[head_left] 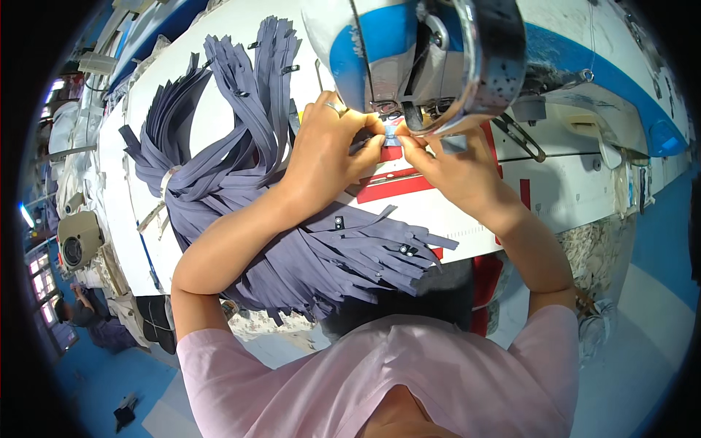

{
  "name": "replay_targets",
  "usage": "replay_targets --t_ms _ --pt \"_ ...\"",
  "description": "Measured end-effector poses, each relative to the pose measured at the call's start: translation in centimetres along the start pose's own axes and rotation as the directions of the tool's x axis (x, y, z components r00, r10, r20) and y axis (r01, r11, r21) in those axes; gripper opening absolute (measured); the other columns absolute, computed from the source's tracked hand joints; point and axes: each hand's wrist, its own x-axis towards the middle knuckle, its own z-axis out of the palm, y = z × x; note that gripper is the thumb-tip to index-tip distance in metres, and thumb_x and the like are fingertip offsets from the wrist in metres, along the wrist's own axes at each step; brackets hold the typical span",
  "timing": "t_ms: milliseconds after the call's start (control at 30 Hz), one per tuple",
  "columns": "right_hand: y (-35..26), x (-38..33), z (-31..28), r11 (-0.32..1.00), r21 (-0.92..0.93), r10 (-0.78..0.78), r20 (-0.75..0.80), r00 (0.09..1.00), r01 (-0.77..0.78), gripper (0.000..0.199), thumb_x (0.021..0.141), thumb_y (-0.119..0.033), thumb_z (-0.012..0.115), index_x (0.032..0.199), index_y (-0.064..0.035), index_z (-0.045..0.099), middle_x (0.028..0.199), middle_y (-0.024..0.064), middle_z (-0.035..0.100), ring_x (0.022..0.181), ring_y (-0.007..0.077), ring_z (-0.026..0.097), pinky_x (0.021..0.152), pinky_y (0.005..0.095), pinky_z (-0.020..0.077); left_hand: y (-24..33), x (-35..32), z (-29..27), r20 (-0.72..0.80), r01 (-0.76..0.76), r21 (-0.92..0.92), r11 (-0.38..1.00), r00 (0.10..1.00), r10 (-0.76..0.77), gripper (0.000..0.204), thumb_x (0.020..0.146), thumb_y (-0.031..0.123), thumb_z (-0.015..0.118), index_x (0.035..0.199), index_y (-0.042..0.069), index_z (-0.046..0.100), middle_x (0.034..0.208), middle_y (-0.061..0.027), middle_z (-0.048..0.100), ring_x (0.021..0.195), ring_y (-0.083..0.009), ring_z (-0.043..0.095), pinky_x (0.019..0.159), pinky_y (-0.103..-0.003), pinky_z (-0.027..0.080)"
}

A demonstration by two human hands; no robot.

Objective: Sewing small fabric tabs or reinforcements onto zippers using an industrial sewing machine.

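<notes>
Left hand: left hand [328, 142], ring on one finger, fingertips pinched on a small blue-grey fabric piece [391, 139] just under the sewing machine head [416, 51].
Right hand: right hand [456, 164] pinched on the same piece from the other side; thumbs of both hands nearly touching.
Fabric piece: at the needle area, on the white machine table [562, 182], over the red tape marks [394, 188].
Zippers: big bundle of grey-purple zippers [241, 139] fanned out to the left, passing under the left forearm; loose ends with dark sliders [365, 252] hang over the table's near edge.
Clothing: pink shirt [409, 379], short sleeves.
Background: another person [91, 317] far left, on a blue floor [657, 255].
</notes>
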Motion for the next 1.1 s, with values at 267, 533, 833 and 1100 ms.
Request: replay_targets --t_ms 267,533,833,1100 --pt "0.0 0.5 0.3 0.990 -0.140 -0.037 -0.037 0.999 0.032 0.015 0.081 -0.009 0.074 0.093 -0.0037 0.067 0.088 0.0131 0.064 0.085 0.0344 0.061 0.078 0.0466 0.0497 -2.0 0.4 -0.1 0.006 -0.005 -0.075 0.997 1.000 0.006 0.017 0.075 0.014 0.076 0.089 0.006 0.071 0.100 -0.0137 0.059 0.099 -0.0317 0.053 0.084 -0.039 0.039" --pt "0.4 0.8 0.9 0.980 -0.195 -0.036 0.024 0.999 0.040 0.014 0.076 -0.004 0.072 0.089 -0.0047 0.065 0.092 0.0130 0.064 0.090 0.0353 0.059 0.078 0.0456 0.0481 -2.3 1.3 -0.9 0.002 -0.119 0.045 0.992 0.993 0.119 0.027 0.077 0.012 0.074 0.102 0.005 0.069 0.110 -0.0152 0.058 0.107 -0.0325 0.051 0.093 -0.041 0.039" --pt "1.4 -1.4 2.8 0.828 -0.529 0.064 0.422 0.904 0.188 0.044 0.096 -0.022 0.055 0.139 -0.0148 0.054 0.131 0.0190 0.057 0.120 0.0426 0.054 0.096 0.0747 0.0399 -2.3 1.6 -0.9 0.017 -0.092 0.026 0.995 0.996 0.092 0.029 0.078 0.012 0.073 0.105 0.004 0.068 0.114 -0.0166 0.059 0.113 -0.0338 0.050 0.097 -0.042 0.038" --pt "1.7 -1.5 2.9 0.782 -0.564 0.027 0.457 0.889 0.266 0.048 0.095 -0.018 0.053 0.143 -0.0149 0.050 0.138 0.0194 0.053 0.132 0.0393 0.048 0.104 0.0670 0.0385 -2.7 1.8 -1.0 0.034 -0.069 0.014 0.998 0.997 0.068 0.030 0.080 0.012 0.073 0.108 0.003 0.067 0.117 -0.0177 0.059 0.117 -0.0349 0.049 0.099 -0.043 0.037"
